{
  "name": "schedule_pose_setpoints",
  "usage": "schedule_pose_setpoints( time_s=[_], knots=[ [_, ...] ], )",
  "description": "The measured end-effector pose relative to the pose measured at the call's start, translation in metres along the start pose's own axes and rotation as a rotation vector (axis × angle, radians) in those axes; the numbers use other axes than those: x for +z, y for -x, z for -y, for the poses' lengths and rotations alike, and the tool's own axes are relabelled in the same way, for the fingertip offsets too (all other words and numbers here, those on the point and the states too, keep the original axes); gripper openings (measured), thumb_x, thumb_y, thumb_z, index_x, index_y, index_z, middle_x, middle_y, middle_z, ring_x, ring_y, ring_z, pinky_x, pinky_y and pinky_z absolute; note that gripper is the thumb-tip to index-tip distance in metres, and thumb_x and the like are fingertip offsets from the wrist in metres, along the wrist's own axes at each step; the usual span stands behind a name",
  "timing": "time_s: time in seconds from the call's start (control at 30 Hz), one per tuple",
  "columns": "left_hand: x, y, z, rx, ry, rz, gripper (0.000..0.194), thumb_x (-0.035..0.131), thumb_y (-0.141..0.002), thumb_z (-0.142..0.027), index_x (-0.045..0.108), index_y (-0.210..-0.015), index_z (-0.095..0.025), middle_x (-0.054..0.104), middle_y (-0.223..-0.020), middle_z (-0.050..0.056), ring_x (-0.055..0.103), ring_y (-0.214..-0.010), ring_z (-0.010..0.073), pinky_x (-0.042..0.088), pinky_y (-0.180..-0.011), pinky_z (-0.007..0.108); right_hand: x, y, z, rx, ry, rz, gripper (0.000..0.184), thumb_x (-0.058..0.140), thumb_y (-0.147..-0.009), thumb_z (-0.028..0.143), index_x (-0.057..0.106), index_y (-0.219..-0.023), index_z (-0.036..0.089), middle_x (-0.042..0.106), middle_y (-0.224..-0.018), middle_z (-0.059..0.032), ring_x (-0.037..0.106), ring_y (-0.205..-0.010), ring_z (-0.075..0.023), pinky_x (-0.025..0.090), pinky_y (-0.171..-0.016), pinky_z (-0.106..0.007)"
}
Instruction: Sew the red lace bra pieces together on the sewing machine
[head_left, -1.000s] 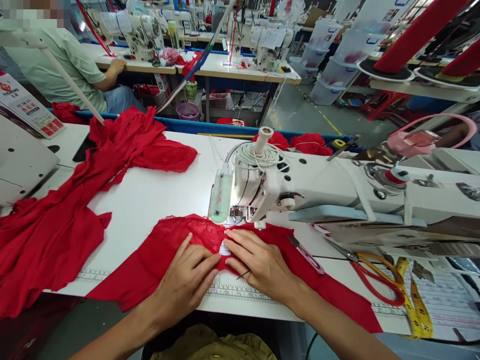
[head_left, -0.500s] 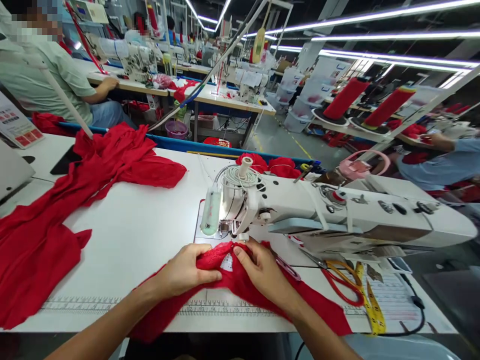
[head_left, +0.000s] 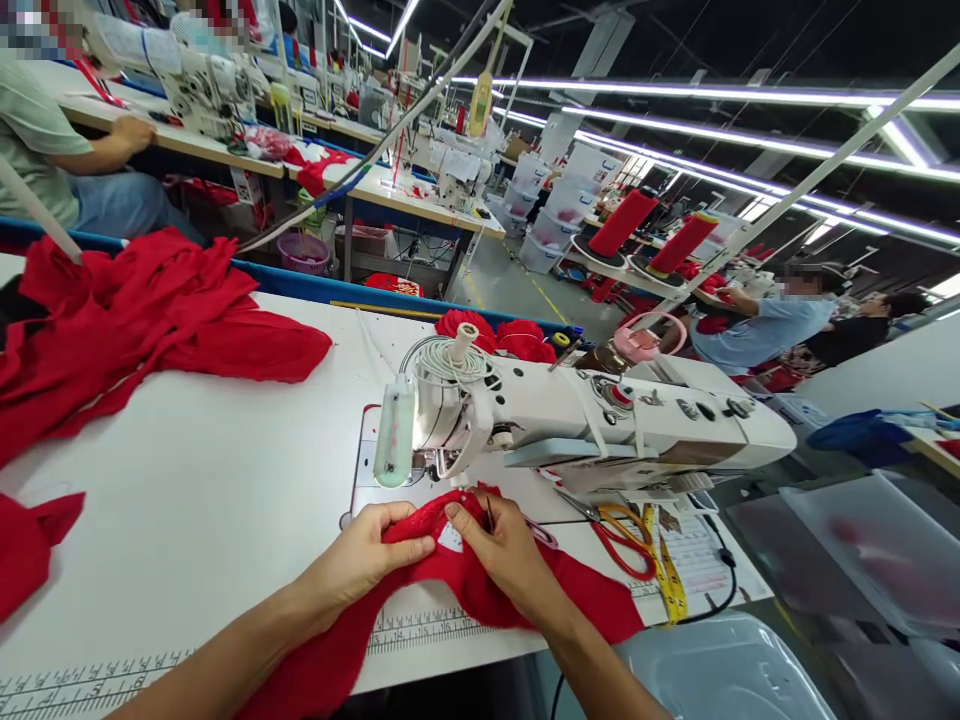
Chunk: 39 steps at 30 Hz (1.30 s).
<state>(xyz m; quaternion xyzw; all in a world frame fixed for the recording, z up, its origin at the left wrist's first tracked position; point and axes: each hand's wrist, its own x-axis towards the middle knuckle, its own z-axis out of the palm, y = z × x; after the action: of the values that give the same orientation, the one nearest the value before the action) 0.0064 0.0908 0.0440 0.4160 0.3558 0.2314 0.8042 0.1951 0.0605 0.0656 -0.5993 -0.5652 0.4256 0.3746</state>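
A red garment (head_left: 600,600) with a lace-like edge is stretched between my two hands, in front of the white sewing machine (head_left: 540,400). My left hand (head_left: 356,565) pinches the edge on the left, thumb on top. My right hand (head_left: 510,550) grips it just right of a small white patch (head_left: 451,538), perhaps a label. A thin dark thing shows between the right fingers; I cannot make out what it is. Just behind the hands are the machine's needle area and a pale green guard (head_left: 394,440). Part of a pink loop-shaped tool (head_left: 541,533) shows beside the right hand.
Orange-and-red-handled scissors (head_left: 630,550) and a yellow tape measure (head_left: 671,585) lie on the right. More red cloth (head_left: 150,330) is heaped on the left. Red thread cones (head_left: 624,222) stand behind the machine. Co-workers sit at the far left and right.
The view has swung right, so the table and machine appear further left. Both hands keep their hold on the red garment, with little shift relative to the machine.
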Motion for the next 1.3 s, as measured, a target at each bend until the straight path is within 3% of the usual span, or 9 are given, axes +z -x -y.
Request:
schedule_pose_setpoints(
  time_s=[0.1, 0.27, 0.47, 0.63, 0.77, 0.87, 0.93, 1.13, 1.3],
  knots=[
    [-0.002, 0.001, 0.0, 0.002, 0.06, 0.063, 0.039, 0.081, -0.076, -0.046, 0.069, -0.095, -0.014, 0.072, -0.089, 0.004, 0.064, -0.081, 0.0192, 0.047, -0.076, 0.029, 0.005, -0.003, -0.002, 0.035, -0.027, 0.002, 0.045, 0.056, -0.091, 0.055, 0.04, -0.065, 0.022, 0.035, -0.063, 0.0056, 0.035, -0.062, -0.0117, 0.033, -0.057, -0.025],
    [-0.003, 0.003, -0.003, 0.054, 0.113, 0.066, 0.041, 0.081, -0.078, -0.046, 0.073, -0.103, -0.014, 0.075, -0.1, 0.008, 0.067, -0.094, 0.0243, 0.049, -0.088, 0.033, 0.012, -0.009, -0.004, 0.063, -0.119, -0.032, 0.048, 0.061, -0.087, 0.054, 0.034, -0.063, 0.023, 0.033, -0.062, 0.0061, 0.03, -0.06, -0.011, 0.03, -0.056, -0.025],
    [-0.002, 0.004, -0.007, 0.047, 0.136, 0.088, 0.039, 0.082, -0.078, -0.041, 0.073, -0.106, -0.015, 0.076, -0.098, 0.008, 0.067, -0.098, 0.0252, 0.049, -0.091, 0.034, 0.015, -0.012, -0.005, 0.033, -0.09, -0.042, 0.048, 0.06, -0.089, 0.056, 0.035, -0.065, 0.023, 0.035, -0.063, 0.0058, 0.033, -0.061, -0.0114, 0.031, -0.058, -0.026],
    [-0.002, 0.003, -0.007, 0.053, 0.143, 0.076, 0.039, 0.083, -0.076, -0.04, 0.073, -0.104, -0.014, 0.076, -0.098, 0.007, 0.067, -0.098, 0.0248, 0.049, -0.093, 0.034, 0.016, -0.015, -0.012, 0.042, -0.069, 0.032, 0.048, 0.052, -0.092, 0.062, 0.043, -0.068, 0.022, 0.047, -0.064, 0.0034, 0.046, -0.063, -0.0139, 0.037, -0.059, -0.027],
    [-0.002, 0.003, -0.007, 0.037, 0.15, 0.079, 0.034, 0.084, -0.076, -0.037, 0.074, -0.1, -0.015, 0.077, -0.098, 0.007, 0.068, -0.094, 0.0228, 0.05, -0.089, 0.032, 0.012, -0.01, -0.018, -0.054, 0.22, -0.042, 0.044, 0.047, -0.096, 0.06, 0.052, -0.075, 0.022, 0.057, -0.069, 0.0008, 0.054, -0.065, -0.0168, 0.043, -0.061, -0.03],
    [-0.003, 0.003, -0.006, 0.034, 0.146, 0.086, 0.036, 0.082, -0.078, -0.035, 0.074, -0.107, -0.015, 0.076, -0.104, 0.008, 0.068, -0.096, 0.0233, 0.05, -0.09, 0.033, 0.003, 0.002, -0.018, -0.239, 0.596, -0.251, 0.044, 0.044, -0.098, 0.061, 0.06, -0.101, 0.021, 0.067, -0.096, -0.0087, 0.063, -0.09, -0.0261, 0.051, -0.074, -0.038],
    [-0.004, 0.002, -0.005, 0.026, 0.157, 0.088, 0.037, 0.082, -0.079, -0.035, 0.073, -0.109, -0.015, 0.076, -0.106, 0.009, 0.069, -0.096, 0.0241, 0.05, -0.09, 0.035, -0.004, 0.013, -0.015, -0.334, 0.766, -0.328, 0.048, 0.04, -0.099, 0.062, 0.058, -0.114, 0.02, 0.066, -0.11, -0.0132, 0.062, -0.101, -0.0295, 0.053, -0.078, -0.041],
    [-0.005, 0.001, -0.003, 0.022, 0.211, 0.081, 0.035, 0.078, -0.082, -0.038, 0.073, -0.104, -0.012, 0.075, -0.1, 0.011, 0.068, -0.097, 0.0262, 0.049, -0.092, 0.037, -0.009, 0.034, 0.003, -0.366, 0.877, -0.141, 0.051, 0.035, -0.1, 0.065, 0.053, -0.121, 0.022, 0.065, -0.107, -0.0099, 0.065, -0.094, -0.0247, 0.053, -0.065, -0.034],
    [-0.004, 0.002, -0.003, -0.01, 0.242, 0.052, 0.027, 0.076, -0.084, -0.037, 0.073, -0.093, -0.012, 0.075, -0.092, 0.01, 0.069, -0.089, 0.0257, 0.05, -0.09, 0.039, -0.005, 0.031, 0.01, -0.455, 0.857, -0.111, 0.032, 0.027, -0.107, 0.026, 0.058, -0.101, 0.022, 0.061, -0.092, -0.0058, 0.059, -0.081, -0.0195, 0.045, -0.065, -0.03]
  ],
)
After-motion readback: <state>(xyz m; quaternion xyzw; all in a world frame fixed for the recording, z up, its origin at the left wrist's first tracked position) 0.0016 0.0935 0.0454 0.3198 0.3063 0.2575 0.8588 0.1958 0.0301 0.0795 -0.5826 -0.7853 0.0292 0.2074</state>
